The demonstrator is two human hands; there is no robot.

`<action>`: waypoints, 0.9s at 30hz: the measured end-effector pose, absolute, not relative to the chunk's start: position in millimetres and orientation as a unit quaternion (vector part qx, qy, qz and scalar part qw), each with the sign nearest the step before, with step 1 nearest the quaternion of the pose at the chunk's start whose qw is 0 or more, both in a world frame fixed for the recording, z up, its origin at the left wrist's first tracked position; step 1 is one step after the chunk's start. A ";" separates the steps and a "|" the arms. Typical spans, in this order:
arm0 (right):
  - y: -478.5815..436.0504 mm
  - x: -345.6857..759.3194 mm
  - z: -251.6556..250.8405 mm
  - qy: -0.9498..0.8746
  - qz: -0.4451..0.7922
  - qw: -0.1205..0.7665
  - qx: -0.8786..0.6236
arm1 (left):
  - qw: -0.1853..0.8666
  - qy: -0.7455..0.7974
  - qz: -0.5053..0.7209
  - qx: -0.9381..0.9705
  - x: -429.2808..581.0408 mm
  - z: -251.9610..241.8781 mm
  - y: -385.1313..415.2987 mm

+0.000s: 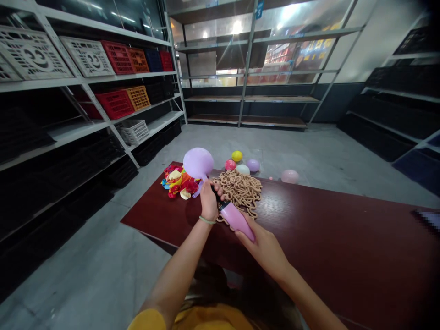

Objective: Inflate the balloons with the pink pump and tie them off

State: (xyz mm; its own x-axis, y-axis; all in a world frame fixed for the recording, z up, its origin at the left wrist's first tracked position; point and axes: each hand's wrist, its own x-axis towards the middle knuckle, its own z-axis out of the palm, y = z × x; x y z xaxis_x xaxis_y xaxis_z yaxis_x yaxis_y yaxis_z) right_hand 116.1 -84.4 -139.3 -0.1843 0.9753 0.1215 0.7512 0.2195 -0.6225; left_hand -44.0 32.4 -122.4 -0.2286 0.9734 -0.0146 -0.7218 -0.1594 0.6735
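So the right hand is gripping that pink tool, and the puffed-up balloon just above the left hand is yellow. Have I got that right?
Not quite: the balloon's color is wrong. In the head view, the puffed-up balloon just above the left hand is light purple. The right hand is indeed gripping the pink tool.

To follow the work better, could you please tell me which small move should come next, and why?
I'd probably draw the pink pump away from the left hand with the right hand: the purple balloon is inflated, and its tail seems to hang free beside the left hand, so a freed right hand could help knot it.
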 end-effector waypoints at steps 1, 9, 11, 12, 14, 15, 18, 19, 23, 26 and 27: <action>-82.7 114.7 -140.7 -0.738 0.221 0.266 -0.579 | 0.583 0.289 0.726 0.222 -43.1 -124.2 32.1; -111.0 154.6 -160.5 -0.770 0.198 0.225 -0.563 | 0.564 0.307 0.745 0.182 -74.4 -118.8 54.2; -119.9 165.9 -163.4 -0.776 0.188 0.213 -0.563 | 0.557 0.316 0.749 0.169 -83.4 -114.9 59.1; -122.9 169.5 -164.0 -0.778 0.184 0.211 -0.563 | 0.556 0.318 0.750 0.165 -86.4 -113.3 60.5; -125.0 171.6 -163.5 -0.775 0.180 0.208 -0.569 | 0.554 0.317 0.752 0.162 -88.9 -110.6 61.0; -124.2 170.2 -162.4 -0.772 0.182 0.206 -0.573 | 0.553 0.316 0.754 0.162 -88.4 -109.6 60.1; -115.5 158.5 -156.3 -0.763 0.193 0.210 -0.580 | 0.547 0.318 0.756 0.165 -81.7 -108.0 53.9; -111.2 152.7 -153.6 -0.760 0.198 0.215 -0.580 | 0.549 0.318 0.755 0.168 -78.2 -108.1 50.8; -94.3 126.5 -141.6 -0.746 0.216 0.231 -0.586 | 0.564 0.308 0.743 0.187 -61.2 -112.7 36.1; -88.0 113.0 -137.4 -0.739 0.228 0.241 -0.587 | 0.578 0.298 0.731 0.207 -50.9 -119.8 27.4; -88.0 111.5 -137.8 -0.739 0.231 0.245 -0.584 | 0.582 0.295 0.728 0.212 -49.1 -121.8 26.3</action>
State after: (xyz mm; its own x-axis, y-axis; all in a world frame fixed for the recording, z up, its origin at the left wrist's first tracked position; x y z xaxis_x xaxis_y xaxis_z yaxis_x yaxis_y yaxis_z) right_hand 111.5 -88.0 -137.8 -0.1973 0.9760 0.0926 0.7499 0.2111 -0.6270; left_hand -49.1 26.3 -121.8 -0.2322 0.9721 -0.0347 -0.7223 -0.1484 0.6755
